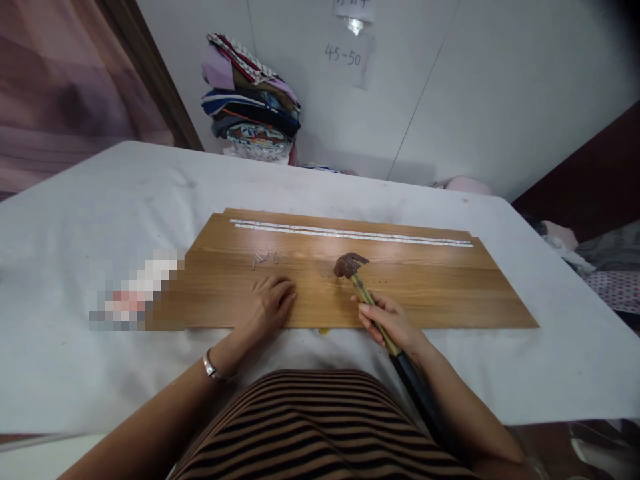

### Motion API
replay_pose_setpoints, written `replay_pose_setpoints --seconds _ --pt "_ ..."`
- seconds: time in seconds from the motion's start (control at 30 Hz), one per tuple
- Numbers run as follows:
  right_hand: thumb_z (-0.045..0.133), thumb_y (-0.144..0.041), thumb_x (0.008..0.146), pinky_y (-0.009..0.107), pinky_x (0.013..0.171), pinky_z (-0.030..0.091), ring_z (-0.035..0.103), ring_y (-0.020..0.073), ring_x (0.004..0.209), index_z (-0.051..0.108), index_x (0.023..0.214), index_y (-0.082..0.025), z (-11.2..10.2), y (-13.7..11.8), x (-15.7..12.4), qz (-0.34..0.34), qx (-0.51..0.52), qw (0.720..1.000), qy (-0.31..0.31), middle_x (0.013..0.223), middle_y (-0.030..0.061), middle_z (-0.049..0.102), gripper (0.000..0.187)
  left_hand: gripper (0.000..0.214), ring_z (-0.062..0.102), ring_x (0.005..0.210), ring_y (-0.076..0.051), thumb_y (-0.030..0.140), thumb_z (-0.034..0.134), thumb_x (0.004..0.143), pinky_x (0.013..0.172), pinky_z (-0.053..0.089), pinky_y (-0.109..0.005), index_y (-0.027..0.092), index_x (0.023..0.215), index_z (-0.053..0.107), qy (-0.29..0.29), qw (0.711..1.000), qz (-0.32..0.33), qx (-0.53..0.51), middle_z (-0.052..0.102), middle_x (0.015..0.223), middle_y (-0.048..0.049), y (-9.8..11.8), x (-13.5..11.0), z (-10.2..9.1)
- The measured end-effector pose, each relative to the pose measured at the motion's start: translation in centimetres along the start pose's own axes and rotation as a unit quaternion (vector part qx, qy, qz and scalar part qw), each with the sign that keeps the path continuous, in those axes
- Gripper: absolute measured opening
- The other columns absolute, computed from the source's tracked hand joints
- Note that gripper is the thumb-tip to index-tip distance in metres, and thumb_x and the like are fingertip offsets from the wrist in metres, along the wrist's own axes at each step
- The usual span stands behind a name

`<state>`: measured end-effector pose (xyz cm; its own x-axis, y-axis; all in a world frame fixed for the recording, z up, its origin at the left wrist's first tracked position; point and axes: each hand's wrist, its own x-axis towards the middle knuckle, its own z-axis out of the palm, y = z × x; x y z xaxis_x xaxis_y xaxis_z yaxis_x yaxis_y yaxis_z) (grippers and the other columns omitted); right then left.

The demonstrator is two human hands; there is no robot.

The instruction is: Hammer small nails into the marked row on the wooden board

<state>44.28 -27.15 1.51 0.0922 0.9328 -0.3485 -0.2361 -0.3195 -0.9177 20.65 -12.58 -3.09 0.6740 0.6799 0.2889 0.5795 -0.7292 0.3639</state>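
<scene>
My right hand (387, 319) is wrapped around the upper handle of a claw hammer (380, 312), its rusty head over the middle of a wooden board (440, 300). The black lower grip runs back beside my forearm. Flat on the board, fingers stretched out, rests my left hand (273, 303), holding nothing. Several loose nails (265, 259) lie just beyond it. A row of small dark marks crosses the board on both sides of the hammer head; whether they are holes or nail heads I cannot tell.
Two white measuring strips (350, 233) run along the board's far part. The board lies on a white-covered table (540, 373). Folded cloths (253, 100) are stacked at the back against the wall. Left of the board, a patch is blurred out. A pink curtain (75, 87) hangs at left.
</scene>
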Motion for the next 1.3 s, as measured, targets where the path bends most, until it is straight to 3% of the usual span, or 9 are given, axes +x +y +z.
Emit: replay_pose_setpoints --seconds 1.3 --pt "0.065 -0.045 0.077 0.017 0.031 0.024 0.036 0.003 0.033 0.055 0.095 -0.016 0.25 -0.47 0.22 0.009 -0.035 0.999 0.004 0.058 -0.0074 0.052 0.035 0.022 0.058 0.099 -0.024 0.028 0.046 0.093 0.088 0.044 -0.041 0.02 0.098 0.066 -0.006 1.0 0.009 -0.016 0.066 0.109 -0.0081 -0.1 -0.02 -0.01"
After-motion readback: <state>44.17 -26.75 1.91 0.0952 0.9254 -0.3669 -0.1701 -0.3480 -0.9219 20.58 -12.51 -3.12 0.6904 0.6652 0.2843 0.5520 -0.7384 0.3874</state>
